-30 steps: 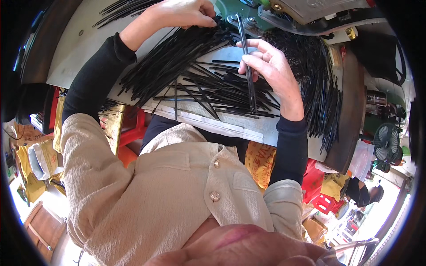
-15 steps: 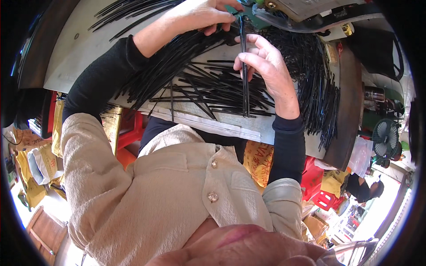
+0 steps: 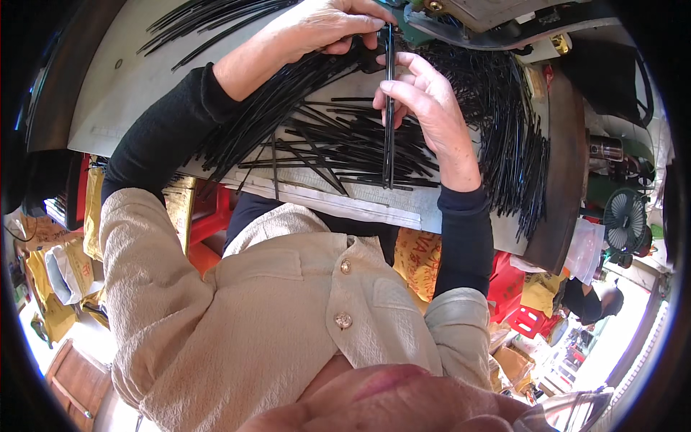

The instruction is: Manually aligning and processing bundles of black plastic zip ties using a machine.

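My right hand [image 3: 430, 115] pinches a pair of long thin black rods [image 3: 389, 133] between thumb and fingertips. They stand nearly upright in the view, side by side, their near ends over the pile. At the far end my left hand [image 3: 331, 27] bends over the top of the rods, its fingers closed around that end. What exactly its fingertips grip is partly hidden by the hand. Beneath and between my hands lies a loose pile of black rods [image 3: 345, 147] on a pale worktop [image 3: 115, 90].
Another bundle of black rods [image 3: 209, 29] lies at the far left, and a dense heap [image 3: 515, 151] on the right. A metal machine part [image 3: 482, 11] stands at the back, over a green base. A small fan [image 3: 625, 219] is at the right, and red stools [image 3: 529, 320] are below the table.
The held rods have shifted slightly to the left with my right hand. My left fingers have closed in on their far end.
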The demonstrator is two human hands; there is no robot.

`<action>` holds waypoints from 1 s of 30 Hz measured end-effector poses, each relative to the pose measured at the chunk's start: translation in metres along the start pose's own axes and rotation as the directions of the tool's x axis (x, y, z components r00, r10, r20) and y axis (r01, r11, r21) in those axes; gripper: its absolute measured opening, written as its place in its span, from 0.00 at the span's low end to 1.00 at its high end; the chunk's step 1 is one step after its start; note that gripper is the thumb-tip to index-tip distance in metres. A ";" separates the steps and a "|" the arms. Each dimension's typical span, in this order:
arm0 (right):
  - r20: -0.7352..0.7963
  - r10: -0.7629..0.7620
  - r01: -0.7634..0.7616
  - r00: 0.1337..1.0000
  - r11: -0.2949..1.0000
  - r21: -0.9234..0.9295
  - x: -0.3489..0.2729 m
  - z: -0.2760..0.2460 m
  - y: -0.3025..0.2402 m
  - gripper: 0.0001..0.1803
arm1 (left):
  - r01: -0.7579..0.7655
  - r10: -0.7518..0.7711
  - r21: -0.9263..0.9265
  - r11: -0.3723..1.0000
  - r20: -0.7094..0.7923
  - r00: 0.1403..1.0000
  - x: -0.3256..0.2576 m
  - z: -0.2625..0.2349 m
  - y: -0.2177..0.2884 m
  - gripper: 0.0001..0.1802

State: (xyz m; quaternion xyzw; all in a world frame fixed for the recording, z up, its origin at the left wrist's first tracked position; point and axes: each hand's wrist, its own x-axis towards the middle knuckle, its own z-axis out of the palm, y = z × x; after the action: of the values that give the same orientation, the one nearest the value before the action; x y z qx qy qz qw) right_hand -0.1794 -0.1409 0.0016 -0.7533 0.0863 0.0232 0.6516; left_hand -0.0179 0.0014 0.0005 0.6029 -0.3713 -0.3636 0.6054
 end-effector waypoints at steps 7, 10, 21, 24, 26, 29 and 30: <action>-0.009 0.004 -0.004 1.000 1.000 0.022 0.001 0.002 0.000 0.23 | 0.030 -0.031 -0.042 0.999 -0.023 0.999 -0.001 0.002 0.005 0.14; -0.013 0.001 -0.001 1.000 1.000 0.031 0.002 0.001 0.001 0.19 | 0.036 -0.038 -0.055 0.998 -0.038 0.999 -0.001 0.002 0.004 0.15; -0.018 0.001 0.001 1.000 0.997 0.074 0.001 0.003 -0.001 0.19 | -0.105 0.112 0.102 0.989 -0.063 0.992 0.001 -0.001 -0.014 0.18; -0.024 0.002 0.000 1.000 0.997 0.073 0.000 0.004 -0.002 0.19 | -0.082 0.089 0.083 0.993 -0.088 0.992 0.002 -0.003 -0.016 0.18; -0.028 -0.001 0.003 1.000 0.997 0.073 0.000 0.004 -0.002 0.19 | -0.070 0.077 0.077 0.995 -0.090 0.993 0.003 -0.002 -0.012 0.18; -0.018 0.001 0.001 1.000 0.996 0.090 -0.001 0.003 -0.002 0.19 | -0.050 0.055 0.078 0.996 -0.074 0.996 0.001 0.001 -0.007 0.18; -0.019 0.001 0.000 1.000 0.996 0.094 -0.001 0.003 -0.002 0.19 | -0.059 0.063 0.070 0.996 -0.059 0.996 0.001 0.002 -0.007 0.18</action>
State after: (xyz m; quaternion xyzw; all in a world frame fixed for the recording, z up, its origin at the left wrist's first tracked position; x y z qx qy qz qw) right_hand -0.1794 -0.1379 0.0036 -0.7219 0.0935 0.0122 0.6855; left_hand -0.0187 -0.0004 -0.0062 0.6224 -0.3829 -0.3133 0.6065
